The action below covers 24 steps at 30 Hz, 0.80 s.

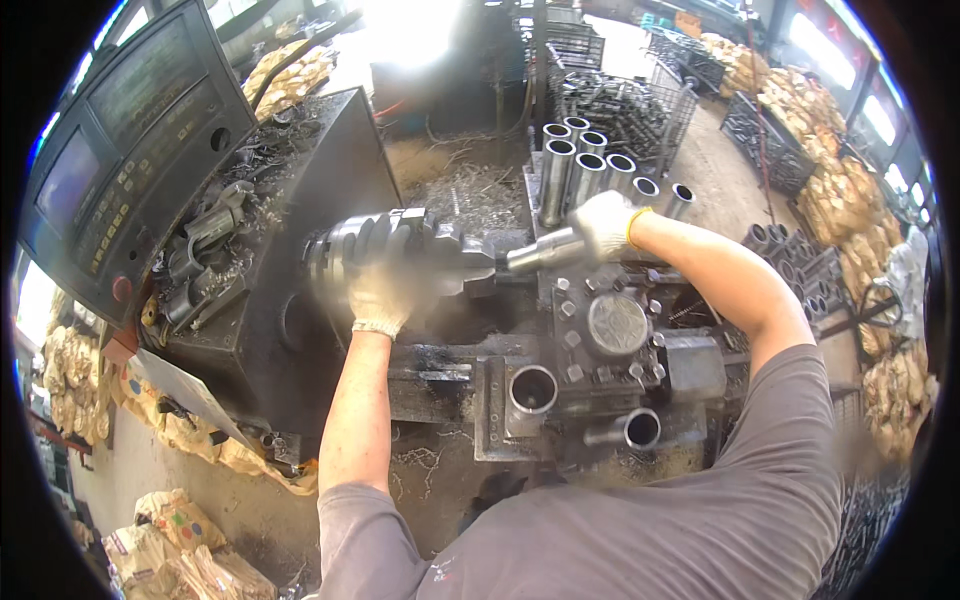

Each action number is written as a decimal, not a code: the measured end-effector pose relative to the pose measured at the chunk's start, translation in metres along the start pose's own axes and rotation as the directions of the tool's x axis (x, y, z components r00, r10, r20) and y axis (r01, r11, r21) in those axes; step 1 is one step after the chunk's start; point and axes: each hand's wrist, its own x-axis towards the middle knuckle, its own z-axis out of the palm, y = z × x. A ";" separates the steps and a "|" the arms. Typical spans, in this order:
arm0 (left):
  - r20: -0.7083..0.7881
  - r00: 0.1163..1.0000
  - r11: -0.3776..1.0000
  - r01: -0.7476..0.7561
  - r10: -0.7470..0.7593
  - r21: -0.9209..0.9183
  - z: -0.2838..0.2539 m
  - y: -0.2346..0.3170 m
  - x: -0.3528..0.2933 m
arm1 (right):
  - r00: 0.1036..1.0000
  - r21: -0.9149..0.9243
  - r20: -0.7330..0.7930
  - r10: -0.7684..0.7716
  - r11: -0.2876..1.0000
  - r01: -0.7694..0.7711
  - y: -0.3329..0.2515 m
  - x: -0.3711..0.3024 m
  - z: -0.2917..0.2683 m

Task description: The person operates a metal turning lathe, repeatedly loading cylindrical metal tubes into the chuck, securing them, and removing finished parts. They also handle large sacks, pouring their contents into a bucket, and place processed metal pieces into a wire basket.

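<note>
two gloved hands work at a lathe chuck, which shows blurred: the left hand lies against the chuck's front with fingers curled on it, while the right hand is closed around a steel tube pointing at the chuck's right side. right of the chuck stands the tool turret, behind it a row of upright steel tubes, and left of the chuck a control panel.

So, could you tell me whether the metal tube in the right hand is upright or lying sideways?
Sideways: the metal tube lies nearly horizontal in the gloved right hand, pointing toward the lathe chuck.
</note>
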 end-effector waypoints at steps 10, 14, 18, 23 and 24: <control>0.506 0.831 0.147 0.544 -0.230 -0.826 -0.113 0.088 -0.058 | 0.848 0.591 -0.386 0.362 0.803 -0.074 -0.177 -0.170 -0.072; 0.786 0.579 -0.588 0.565 -0.218 -0.579 -0.156 0.165 -0.151 | 0.964 0.965 0.260 0.063 0.024 -0.262 -0.272 -0.193 -0.015; 0.962 0.177 -0.669 0.692 -0.206 -0.271 -0.133 0.169 -0.193 | 0.904 0.838 0.428 -0.015 -0.368 -0.403 -0.315 -0.199 0.089; 0.951 0.066 -0.631 0.734 -0.302 -0.251 -0.105 0.175 -0.213 | 0.897 0.862 0.425 0.123 0.247 -0.443 -0.334 -0.163 0.161; 0.953 0.097 -0.655 0.706 -0.289 -0.270 -0.097 0.169 -0.225 | 0.887 0.881 0.449 0.105 0.113 -0.459 -0.330 -0.162 0.171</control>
